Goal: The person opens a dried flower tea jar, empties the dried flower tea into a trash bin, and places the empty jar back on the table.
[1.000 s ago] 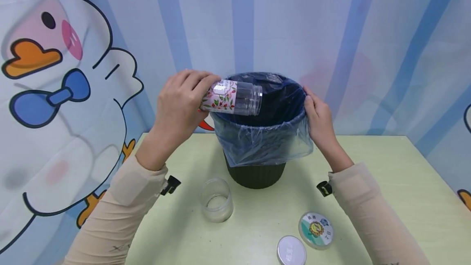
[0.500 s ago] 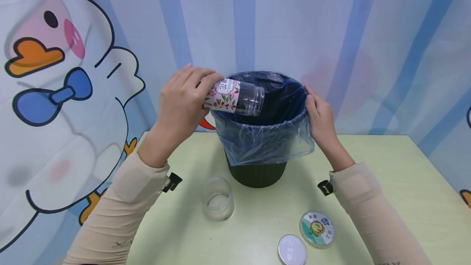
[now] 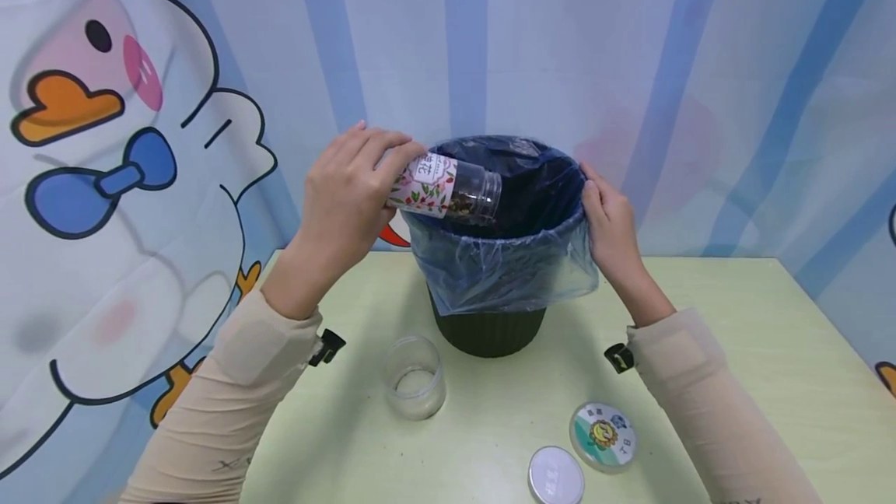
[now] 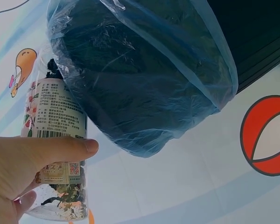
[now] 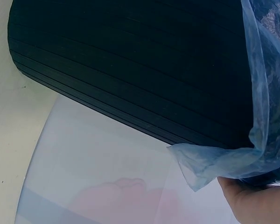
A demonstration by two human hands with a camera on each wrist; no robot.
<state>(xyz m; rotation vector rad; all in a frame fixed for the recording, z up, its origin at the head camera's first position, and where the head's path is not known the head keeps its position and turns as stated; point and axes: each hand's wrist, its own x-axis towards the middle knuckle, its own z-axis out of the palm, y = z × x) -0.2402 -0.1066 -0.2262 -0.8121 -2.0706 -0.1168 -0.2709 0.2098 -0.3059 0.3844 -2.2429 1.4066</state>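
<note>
My left hand [image 3: 350, 185] grips a clear plastic jar [image 3: 428, 183] with a floral label, its thumb lying across the back label in the left wrist view. The jar is uncapped and tilted, its threaded mouth over the opening of a dark trash bin [image 3: 490, 333]. Dark dried flakes [image 3: 462, 204] lie near the jar's neck; more dried bits [image 4: 67, 200] show at its base. A translucent blue bin liner [image 3: 500, 278] is folded over the bin's rim. On the far side, my right hand [image 3: 609, 216] grips the rim through the liner, fingers partly hidden.
On the pale green table [image 3: 735, 348] stand a clear plastic cup [image 3: 414, 387], a silvery round lid [image 3: 556, 477] and a round tub with a sunflower picture [image 3: 603, 438]. A duck-printed curtain [image 3: 546, 45] hangs behind.
The jar has turned slightly in my left hand, its label now showing more, and dark flakes have slid to its neck. My right hand stays on the rim.
</note>
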